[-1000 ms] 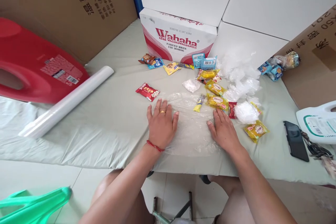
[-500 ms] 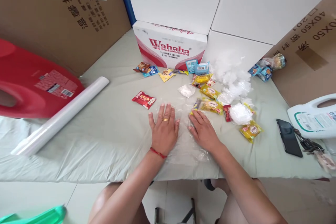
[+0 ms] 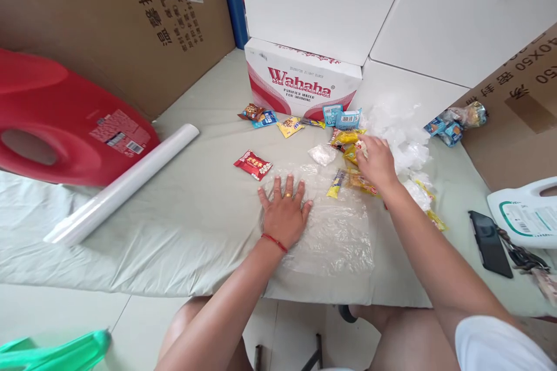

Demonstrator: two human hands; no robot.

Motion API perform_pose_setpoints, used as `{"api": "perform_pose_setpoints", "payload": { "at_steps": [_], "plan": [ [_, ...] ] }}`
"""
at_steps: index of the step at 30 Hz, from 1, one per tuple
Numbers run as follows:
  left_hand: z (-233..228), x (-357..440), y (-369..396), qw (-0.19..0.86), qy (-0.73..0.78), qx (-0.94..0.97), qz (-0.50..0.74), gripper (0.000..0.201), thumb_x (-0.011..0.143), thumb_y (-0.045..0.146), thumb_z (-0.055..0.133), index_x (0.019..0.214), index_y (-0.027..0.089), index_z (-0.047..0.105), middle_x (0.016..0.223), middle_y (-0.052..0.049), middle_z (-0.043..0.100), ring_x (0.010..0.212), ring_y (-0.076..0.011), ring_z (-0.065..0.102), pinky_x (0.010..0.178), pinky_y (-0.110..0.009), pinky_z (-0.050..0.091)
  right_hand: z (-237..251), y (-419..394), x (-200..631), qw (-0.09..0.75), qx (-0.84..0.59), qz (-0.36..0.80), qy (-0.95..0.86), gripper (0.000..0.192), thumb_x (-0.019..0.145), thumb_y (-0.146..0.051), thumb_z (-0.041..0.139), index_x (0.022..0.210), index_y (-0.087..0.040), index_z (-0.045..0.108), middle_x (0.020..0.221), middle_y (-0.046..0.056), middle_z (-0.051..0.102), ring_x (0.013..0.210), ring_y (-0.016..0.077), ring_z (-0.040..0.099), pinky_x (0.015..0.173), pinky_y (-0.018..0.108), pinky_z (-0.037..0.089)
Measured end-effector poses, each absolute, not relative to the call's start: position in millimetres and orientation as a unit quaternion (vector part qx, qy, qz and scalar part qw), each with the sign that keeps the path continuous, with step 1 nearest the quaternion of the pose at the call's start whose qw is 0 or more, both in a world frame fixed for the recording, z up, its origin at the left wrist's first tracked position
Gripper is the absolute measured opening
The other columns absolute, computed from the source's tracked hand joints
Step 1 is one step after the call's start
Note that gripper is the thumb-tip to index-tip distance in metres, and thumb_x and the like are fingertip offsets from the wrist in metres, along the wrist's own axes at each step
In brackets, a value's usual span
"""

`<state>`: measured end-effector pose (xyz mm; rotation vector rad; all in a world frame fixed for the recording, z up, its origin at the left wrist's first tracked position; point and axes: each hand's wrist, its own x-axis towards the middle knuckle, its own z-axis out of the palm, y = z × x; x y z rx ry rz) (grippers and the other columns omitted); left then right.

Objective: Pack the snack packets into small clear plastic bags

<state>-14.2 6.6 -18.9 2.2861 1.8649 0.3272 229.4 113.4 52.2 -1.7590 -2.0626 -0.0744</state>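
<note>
My left hand [image 3: 285, 214] lies flat with fingers spread on a clear plastic sheet [image 3: 335, 237], pressing its left part to the cloth. A ring and a red cord bracelet are on it. Just beyond its fingertips lies a red snack packet [image 3: 253, 165]. My right hand [image 3: 378, 163] is at the pile of snacks, its fingers curled and closed on a yellow snack packet [image 3: 350, 154], which they partly cover. Another yellow packet [image 3: 346, 137] lies just beyond the fingers. On the sheet's upper edge rests a small blue-and-yellow packet [image 3: 335, 184].
Crumpled clear plastic bags [image 3: 400, 127] heap behind my right hand. A Wahaha carton [image 3: 300, 84] stands at the back, small packets before it. To the left are a white roll [image 3: 126, 182] and a red jug [image 3: 78, 122]. A phone [image 3: 490, 243] and a white bottle [image 3: 524, 214] lie right.
My right hand has left the plastic sheet and moved forward and right to the yellow packets, its fingers curling. My left hand stays on the sheet, fingers spread. The view has shifted slightly.
</note>
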Motion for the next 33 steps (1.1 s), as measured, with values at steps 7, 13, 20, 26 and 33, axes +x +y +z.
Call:
{"api": "perform_pose_setpoints", "payload": {
  "at_steps": [7,13,20,26,33],
  "plan": [
    [-19.4,-17.1,5.5,0.085,0.623,0.769,0.116,0.059,0.104,0.049,0.029,0.157,0.026,0.042,0.168,-0.013,0.032,0.156,-0.0422,0.020,0.116,-0.081,0.008,50.0,180.4,229.7,0.025,-0.636,0.005,-0.771,0.049,0.089,-0.031,0.062,0.134,-0.010,0.060,0.130,0.021,0.065,0.123,0.0366,0.055,0.109,0.051,0.039],
    [-20.7,-18.4,5.4,0.086,0.619,0.772,0.117,0.058,0.104,0.048,0.033,0.157,0.027,0.042,0.168,-0.013,0.031,0.156,-0.0413,0.019,0.116,-0.080,0.008,63.2,160.1,277.8,0.044,-0.718,0.239,-0.652,0.044,0.096,-0.055,0.056,0.096,-0.014,0.072,0.089,0.011,0.074,0.081,0.0212,0.067,0.074,0.034,0.054],
    [-19.6,-16.9,5.2,0.089,0.618,0.772,0.114,0.058,0.104,0.048,0.032,0.157,0.026,0.042,0.168,-0.013,0.032,0.156,-0.0414,0.020,0.116,-0.081,0.008,59.3,197.0,240.0,0.035,-0.801,0.081,-0.593,0.054,0.098,-0.056,0.048,0.105,-0.008,0.073,0.120,0.026,0.068,0.121,0.0413,0.061,0.097,0.055,0.046],
    [-19.3,-17.6,5.0,0.089,0.621,0.770,0.114,0.059,0.104,0.050,0.031,0.158,0.026,0.040,0.168,-0.013,0.030,0.157,-0.0409,0.019,0.116,-0.081,0.007,29.6,228.7,178.4,0.030,-0.808,0.097,-0.580,0.054,0.089,-0.050,0.062,0.121,-0.006,0.069,0.128,0.028,0.066,0.125,0.0427,0.059,0.100,0.054,0.047],
    [-16.1,-19.8,4.8,0.108,0.618,0.772,0.106,0.059,0.105,0.048,0.025,0.158,0.025,0.039,0.169,-0.010,0.028,0.157,-0.0384,0.018,0.117,-0.081,0.008,58.0,192.6,182.6,0.134,-0.774,0.057,-0.616,0.058,0.084,-0.036,0.067,0.135,-0.011,0.055,0.121,0.020,0.070,0.112,0.0353,0.064,0.093,0.046,0.051]
  ]
}}
